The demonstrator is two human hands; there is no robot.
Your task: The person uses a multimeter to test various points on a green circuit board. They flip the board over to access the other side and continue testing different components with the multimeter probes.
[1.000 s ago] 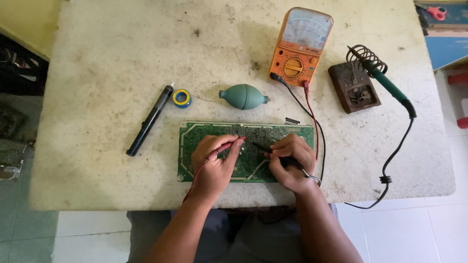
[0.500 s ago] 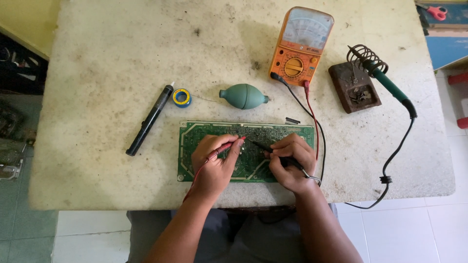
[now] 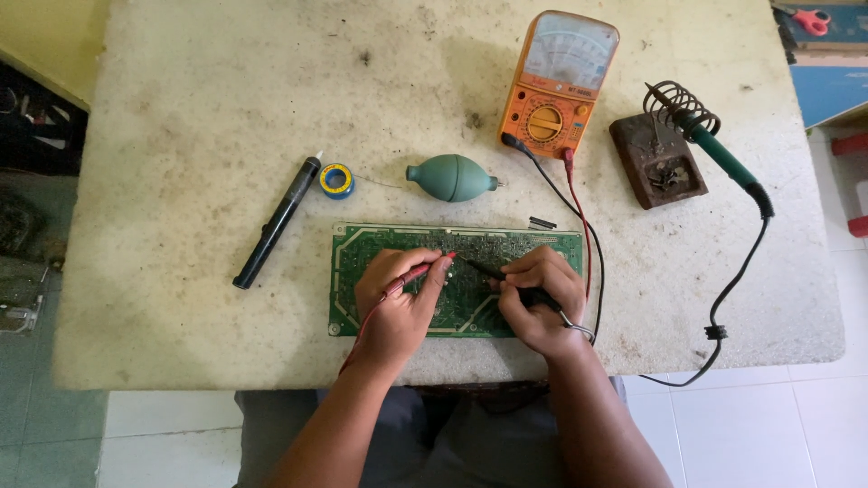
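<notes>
Head view: green circuit board (image 3: 362, 248) was laid flat at the tabletop's (image 3: 199, 117) near edge. Left hand (image 3: 398, 303): grip closed on red probe (image 3: 418, 271). Right hand (image 3: 541, 303): grip closed on black probe (image 3: 484, 269). Both tips were set on the board. Orange multimeter (image 3: 559, 86) was stood beyond, well apart.

We see a rough, stained, matt stone-like bench (image 3: 208, 117). The circuit board (image 3: 362, 248) looks green and slightly glossy. The meter (image 3: 556, 86) has an orange plastic case, the blower bulb (image 3: 448, 177) looks like matt teal rubber, and the coiled iron stand (image 3: 678, 107) is dull metal.
</notes>
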